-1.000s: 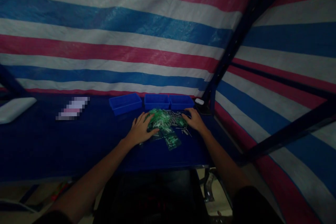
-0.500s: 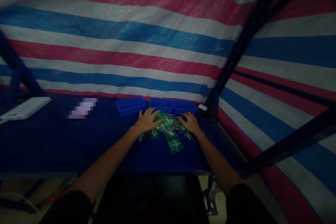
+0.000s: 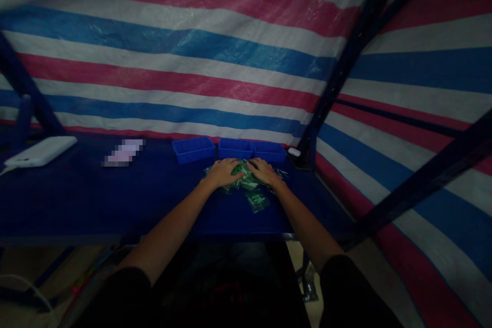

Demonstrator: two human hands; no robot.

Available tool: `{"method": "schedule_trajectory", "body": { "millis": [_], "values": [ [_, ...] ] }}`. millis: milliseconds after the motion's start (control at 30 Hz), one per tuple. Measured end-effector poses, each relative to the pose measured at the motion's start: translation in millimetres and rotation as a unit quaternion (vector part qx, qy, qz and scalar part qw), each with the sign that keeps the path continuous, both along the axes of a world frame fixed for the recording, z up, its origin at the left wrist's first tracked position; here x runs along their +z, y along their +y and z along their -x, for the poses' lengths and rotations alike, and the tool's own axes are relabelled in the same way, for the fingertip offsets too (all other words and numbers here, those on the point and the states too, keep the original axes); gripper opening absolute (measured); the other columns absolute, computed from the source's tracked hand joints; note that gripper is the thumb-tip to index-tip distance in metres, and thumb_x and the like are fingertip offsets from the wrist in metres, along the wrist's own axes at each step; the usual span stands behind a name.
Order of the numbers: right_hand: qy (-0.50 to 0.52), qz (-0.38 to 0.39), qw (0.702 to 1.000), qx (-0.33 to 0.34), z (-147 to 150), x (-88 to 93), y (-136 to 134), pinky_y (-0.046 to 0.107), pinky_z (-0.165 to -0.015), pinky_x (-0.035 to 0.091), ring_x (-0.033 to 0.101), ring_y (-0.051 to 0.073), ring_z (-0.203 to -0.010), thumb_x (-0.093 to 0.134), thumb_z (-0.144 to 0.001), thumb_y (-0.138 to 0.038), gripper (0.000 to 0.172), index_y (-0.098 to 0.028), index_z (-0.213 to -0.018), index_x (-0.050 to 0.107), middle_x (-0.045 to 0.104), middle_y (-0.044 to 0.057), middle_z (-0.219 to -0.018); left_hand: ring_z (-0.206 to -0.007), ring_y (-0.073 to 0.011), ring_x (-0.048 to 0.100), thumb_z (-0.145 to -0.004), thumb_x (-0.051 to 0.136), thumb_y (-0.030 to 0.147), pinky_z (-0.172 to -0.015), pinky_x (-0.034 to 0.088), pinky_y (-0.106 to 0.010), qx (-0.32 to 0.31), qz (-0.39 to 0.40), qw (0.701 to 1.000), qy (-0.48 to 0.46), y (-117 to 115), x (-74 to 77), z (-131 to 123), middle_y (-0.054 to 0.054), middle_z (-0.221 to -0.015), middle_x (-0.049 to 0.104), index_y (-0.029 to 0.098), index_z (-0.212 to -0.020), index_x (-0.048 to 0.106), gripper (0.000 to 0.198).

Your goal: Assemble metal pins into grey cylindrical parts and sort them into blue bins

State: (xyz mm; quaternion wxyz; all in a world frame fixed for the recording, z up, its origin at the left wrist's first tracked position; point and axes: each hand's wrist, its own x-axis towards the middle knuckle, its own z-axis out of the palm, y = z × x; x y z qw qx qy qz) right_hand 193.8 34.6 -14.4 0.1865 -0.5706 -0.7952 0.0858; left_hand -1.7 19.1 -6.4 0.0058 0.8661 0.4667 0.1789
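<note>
A heap of small clear-green packets (image 3: 248, 180) with metal-looking pieces lies on the dark blue table. My left hand (image 3: 223, 172) rests on the heap's left side, fingers spread, thumb pointing right. On the right part of the heap lies my right hand (image 3: 264, 171), its fingers apart and palm down. The two hands are close but not touching. One green packet (image 3: 257, 201) lies nearer the front, below the heap. Thin loose metal pieces (image 3: 281, 173) show just right of my right hand.
Behind the heap stand three blue trays: left (image 3: 194, 150), middle (image 3: 235, 148) and right (image 3: 269, 151). A small white case (image 3: 294, 152) sits at the right, by a metal post. Farther left are a blurred pinkish item (image 3: 123, 154) and a white device (image 3: 42, 151) with a cable.
Both hands have come closer together over the heap, my right hand moving left and my left hand slightly right. The view has shifted a little.
</note>
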Motion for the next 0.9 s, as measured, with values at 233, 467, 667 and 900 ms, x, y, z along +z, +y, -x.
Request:
{"method": "schedule_trajectory", "body": {
  "millis": [233,467,667,900],
  "values": [
    [-0.014,-0.018,1.0,0.02,12,-5.2,-11,0.037,-0.086,0.033,0.046,0.021,-0.107,0.039,-0.083,-0.054,0.044,-0.028,-0.115,0.052,0.052,0.004,-0.116,-0.101,-0.0237,0.055,-0.077,0.046,0.053,-0.083,0.042,-0.035,-0.005,0.039,0.997,-0.06,6,0.8,6,-0.006,-0.107,0.06,0.022,-0.108,0.049,0.044],
    [0.074,-0.134,0.982,-0.114,-20,6.0,-10,0.041,-0.089,0.031,0.041,0.023,-0.11,0.041,-0.083,-0.05,0.037,-0.026,-0.106,0.058,0.058,0.005,-0.108,-0.108,-0.0226,0.049,-0.082,0.043,0.038,-0.093,0.036,-0.036,0.076,-0.085,0.985,-0.133,6,15.3,23,-0.008,-0.112,0.057,0.019,-0.111,0.049,0.035],
    [0.041,-0.034,0.963,-0.262,-67,-4.8,1,0.04,-0.082,0.037,0.049,0.028,-0.103,0.037,-0.082,-0.052,0.047,-0.018,-0.103,0.061,0.056,0.013,-0.108,-0.113,-0.0349,0.041,-0.078,0.044,0.044,-0.097,0.011,-0.064,0.296,-0.064,0.95,-0.076,19,18.5,58,-0.017,-0.115,0.055,0.018,-0.112,0.05,0.043],
    [0.034,-0.028,0.979,-0.2,-40,-12.1,1,0.037,-0.078,0.039,0.052,0.024,-0.097,0.039,-0.082,-0.05,0.04,-0.022,-0.094,0.065,0.06,0.009,-0.1,-0.116,-0.0371,0.038,-0.073,0.046,0.045,-0.093,0.001,-0.071,0.266,0.004,0.964,0.006,49,14.7,83,-0.015,-0.113,0.057,0.02,-0.103,0.054,0.039]
  ]
}}
